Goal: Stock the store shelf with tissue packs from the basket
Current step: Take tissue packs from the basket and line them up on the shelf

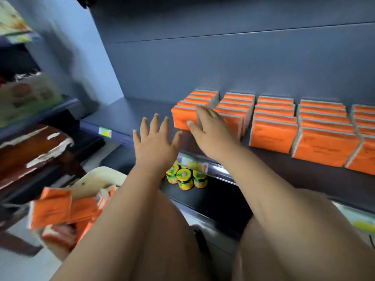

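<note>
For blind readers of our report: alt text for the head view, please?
A person's right hand touches the leftmost row of orange tissue packs on a dark shelf; the open left hand hovers beside it. More packs lie in a basket lower left.

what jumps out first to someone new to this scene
Rows of orange tissue packs on the dark shelf stand out first. The right hand touches the leftmost row, the left hand spread open beside it. More packs sit in the basket, lower left.
</note>
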{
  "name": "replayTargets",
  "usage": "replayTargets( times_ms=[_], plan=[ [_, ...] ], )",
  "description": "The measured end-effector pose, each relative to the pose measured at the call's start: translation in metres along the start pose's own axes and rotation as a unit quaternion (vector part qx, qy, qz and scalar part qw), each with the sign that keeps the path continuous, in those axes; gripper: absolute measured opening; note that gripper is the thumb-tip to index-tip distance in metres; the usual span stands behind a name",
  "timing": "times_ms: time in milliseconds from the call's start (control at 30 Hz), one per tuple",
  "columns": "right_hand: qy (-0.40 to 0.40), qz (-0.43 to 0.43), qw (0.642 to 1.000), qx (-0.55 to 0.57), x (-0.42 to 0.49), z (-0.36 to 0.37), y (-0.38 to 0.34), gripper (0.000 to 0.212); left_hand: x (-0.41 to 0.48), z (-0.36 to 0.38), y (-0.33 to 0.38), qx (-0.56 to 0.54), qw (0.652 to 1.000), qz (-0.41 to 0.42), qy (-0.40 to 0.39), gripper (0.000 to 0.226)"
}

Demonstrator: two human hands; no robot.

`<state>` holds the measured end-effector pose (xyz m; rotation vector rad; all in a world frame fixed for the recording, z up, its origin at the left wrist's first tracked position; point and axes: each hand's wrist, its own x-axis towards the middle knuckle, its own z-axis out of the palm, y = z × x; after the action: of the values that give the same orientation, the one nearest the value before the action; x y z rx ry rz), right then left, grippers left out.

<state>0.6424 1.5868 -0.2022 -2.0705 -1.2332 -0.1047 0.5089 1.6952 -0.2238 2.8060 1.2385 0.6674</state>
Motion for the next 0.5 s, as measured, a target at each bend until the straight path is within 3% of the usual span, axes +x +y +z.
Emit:
replayTargets(
  times_ms=[300,500],
  plan=[
    [-0.119,-0.131,0.983,0.048,0.022,0.100,-0.123,0.060,-0.028,-0.052,-0.132,0.065,0.984,-0.163,0.033,0.069],
    [-0.187,-0.125,0.972,0.070,0.026,0.139,-0.156,0.051,-0.052,-0.063,-0.209,0.079,0.970,-0.225,0.039,0.062]
  ],
)
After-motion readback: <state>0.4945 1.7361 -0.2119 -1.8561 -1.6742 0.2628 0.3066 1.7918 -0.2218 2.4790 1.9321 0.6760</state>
